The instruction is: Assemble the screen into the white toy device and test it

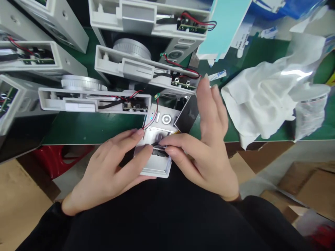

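A white plastic device housing (157, 167) with round silver buttons (166, 119) lies at the near edge of the green table, over my lap. My left hand (110, 167) holds its left side, thumb and forefinger pressing on its top. My right hand (206, 146) pinches a small dark part (158, 150) at the housing's middle with thumb and forefinger, its other fingers stretched up. Red and black wires (153, 116) run from the housing to a circuit board above it.
Several white housings with silver dials and exposed boards (123, 66) stand in rows on the green mat (89, 127). Crumpled clear plastic bags (269, 94) lie at right. A teal sheet (227, 24) sits at the back. A red stool (54, 158) and cardboard boxes (309, 188) are below.
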`<state>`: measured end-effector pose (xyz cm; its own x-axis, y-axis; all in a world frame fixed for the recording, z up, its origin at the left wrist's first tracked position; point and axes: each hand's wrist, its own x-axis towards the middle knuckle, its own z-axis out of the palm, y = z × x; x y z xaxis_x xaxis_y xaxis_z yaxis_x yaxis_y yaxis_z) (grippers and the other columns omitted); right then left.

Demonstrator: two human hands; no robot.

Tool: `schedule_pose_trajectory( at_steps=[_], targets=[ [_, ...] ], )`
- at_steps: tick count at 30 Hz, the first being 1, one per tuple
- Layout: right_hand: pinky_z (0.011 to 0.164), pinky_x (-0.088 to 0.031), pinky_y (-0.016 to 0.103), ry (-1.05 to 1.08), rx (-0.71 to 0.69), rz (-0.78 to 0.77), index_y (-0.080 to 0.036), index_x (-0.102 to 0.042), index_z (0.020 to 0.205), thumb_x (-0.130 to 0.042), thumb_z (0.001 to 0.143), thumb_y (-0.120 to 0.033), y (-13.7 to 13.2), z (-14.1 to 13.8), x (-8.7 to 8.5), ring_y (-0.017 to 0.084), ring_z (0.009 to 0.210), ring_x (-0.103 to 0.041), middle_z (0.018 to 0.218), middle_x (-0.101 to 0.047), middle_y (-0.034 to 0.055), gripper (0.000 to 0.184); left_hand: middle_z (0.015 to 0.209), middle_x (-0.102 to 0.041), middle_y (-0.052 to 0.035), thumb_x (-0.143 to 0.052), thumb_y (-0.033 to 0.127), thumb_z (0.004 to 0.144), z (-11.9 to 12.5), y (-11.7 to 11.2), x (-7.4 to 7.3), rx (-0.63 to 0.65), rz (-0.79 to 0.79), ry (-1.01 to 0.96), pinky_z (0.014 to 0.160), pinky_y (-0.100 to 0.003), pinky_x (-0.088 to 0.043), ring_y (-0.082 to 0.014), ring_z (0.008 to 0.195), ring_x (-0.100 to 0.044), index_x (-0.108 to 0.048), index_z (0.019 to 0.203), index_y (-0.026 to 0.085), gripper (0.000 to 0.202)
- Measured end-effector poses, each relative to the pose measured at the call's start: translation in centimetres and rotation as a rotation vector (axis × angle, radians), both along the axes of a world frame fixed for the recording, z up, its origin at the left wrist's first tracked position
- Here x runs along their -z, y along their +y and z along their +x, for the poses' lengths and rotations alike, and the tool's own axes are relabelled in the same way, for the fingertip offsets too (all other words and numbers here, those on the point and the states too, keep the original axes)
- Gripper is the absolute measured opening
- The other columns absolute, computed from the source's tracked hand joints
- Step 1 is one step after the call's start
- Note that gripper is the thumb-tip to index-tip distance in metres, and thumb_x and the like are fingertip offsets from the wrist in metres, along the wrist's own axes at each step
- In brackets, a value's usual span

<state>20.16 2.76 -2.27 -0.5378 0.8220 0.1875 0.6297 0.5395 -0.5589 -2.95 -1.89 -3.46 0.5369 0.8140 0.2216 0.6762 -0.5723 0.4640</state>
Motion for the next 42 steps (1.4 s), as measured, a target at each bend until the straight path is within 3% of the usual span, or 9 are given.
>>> schedule_pose_trajectory(
  at_steps=[3,7,10,14,16,18,29,36,42],
  targets=[
    [0.126,-0.018,0.073,-0.066,0.036,0.012,-0.023,-0.067,0.1,-0.066,0.096,-0.032,0.2,0.0,-0.1,0.045,0.158,-0.019,0.168,-0.032,0.0117,0.01,0.122,-0.069,-0.0145,-0.07,0.038,0.094,0.5,0.0,-0.3,-0.027,0.01,0.051,0.087,-0.045,-0.065,-0.0326,0.114,-0.071,-0.062,0.129,0.021,0.04],
    [0.128,-0.02,0.067,0.072,0.114,0.046,-0.024,-0.061,0.111,-0.072,0.091,-0.048,0.0,0.9,0.1,0.043,0.156,-0.029,0.165,-0.037,0.0152,0.033,0.118,-0.068,-0.0156,-0.069,0.042,0.093,0.8,0.1,-0.6,-0.027,0.038,0.116,0.078,-0.044,-0.065,-0.035,0.106,-0.072,-0.063,0.13,0.019,0.043],
    [0.124,-0.031,0.065,0.14,0.199,-0.027,-0.025,-0.061,0.102,-0.065,0.097,-0.041,-0.9,2.0,0.2,0.04,0.153,-0.036,0.163,-0.041,0.0116,0.017,0.116,-0.068,-0.0162,-0.069,0.043,0.093,0.9,0.2,-0.8,-0.017,0.067,0.153,0.076,-0.042,-0.063,-0.0346,0.104,-0.073,-0.062,0.131,0.017,0.045],
    [0.085,-0.057,0.046,0.113,0.377,-0.003,-0.023,-0.063,0.086,-0.067,0.094,-0.025,-2.4,2.6,0.1,0.027,0.105,-0.068,0.111,-0.068,0.0088,0.009,0.121,-0.067,-0.0198,-0.071,0.043,0.092,1.1,0.3,-1.1,-0.009,0.075,0.168,0.078,-0.045,-0.062,-0.0371,0.106,-0.071,-0.062,0.131,0.015,0.049],
    [0.068,-0.055,0.035,0.136,0.321,-0.028,-0.023,-0.064,0.088,-0.069,0.093,-0.024,-2.7,2.3,-0.1,0.018,0.079,-0.065,0.085,-0.065,0.0025,0.007,0.125,-0.066,-0.0215,-0.073,0.041,0.09,1.2,0.3,-1.1,0.007,0.078,0.155,0.083,-0.047,-0.061,-0.0377,0.109,-0.07,-0.063,0.13,0.014,0.05],
    [0.065,-0.054,0.031,0.16,0.228,-0.104,-0.022,-0.065,0.095,-0.07,0.094,-0.026,-2.7,1.8,-0.2,0.015,0.072,-0.064,0.08,-0.066,0.0006,0.006,0.128,-0.066,-0.0226,-0.075,0.04,0.089,1.3,0.4,-1.2,0.03,0.096,0.145,0.088,-0.047,-0.06,-0.0369,0.112,-0.069,-0.064,0.128,0.011,0.05],
    [0.061,-0.052,0.028,0.124,0.116,-0.002,-0.021,-0.071,0.104,-0.061,0.094,-0.009,-1.2,0.8,0.3,0.013,0.069,-0.061,0.077,-0.064,0.0009,0.018,0.133,-0.068,-0.019,-0.069,0.045,0.094,1.8,0.9,-1.3,0.052,0.05,0.123,0.103,-0.047,-0.058,-0.034,0.126,-0.063,-0.063,0.122,0.011,0.045],
    [0.051,-0.04,0.029,-0.118,0.0,0.228,-0.023,-0.075,0.095,-0.063,0.091,-0.005,-0.7,1.2,-0.1,0.013,0.061,-0.048,0.071,-0.062,-0.0007,0.022,0.13,-0.069,-0.0197,-0.074,0.047,0.09,1.7,1.1,-1.2,0.058,0.064,0.11,0.097,-0.048,-0.059,-0.037,0.121,-0.065,-0.065,0.12,0.009,0.049],
    [0.054,-0.039,0.029,-0.15,-0.064,0.197,-0.023,-0.075,0.098,-0.063,0.093,-0.011,-0.4,1.6,-0.3,0.014,0.063,-0.048,0.07,-0.061,-0.0011,0.017,0.128,-0.07,-0.0194,-0.076,0.047,0.087,1.7,1.2,-1.1,0.047,0.07,0.103,0.094,-0.049,-0.058,-0.0382,0.116,-0.068,-0.066,0.119,0.01,0.049]
  ],
)
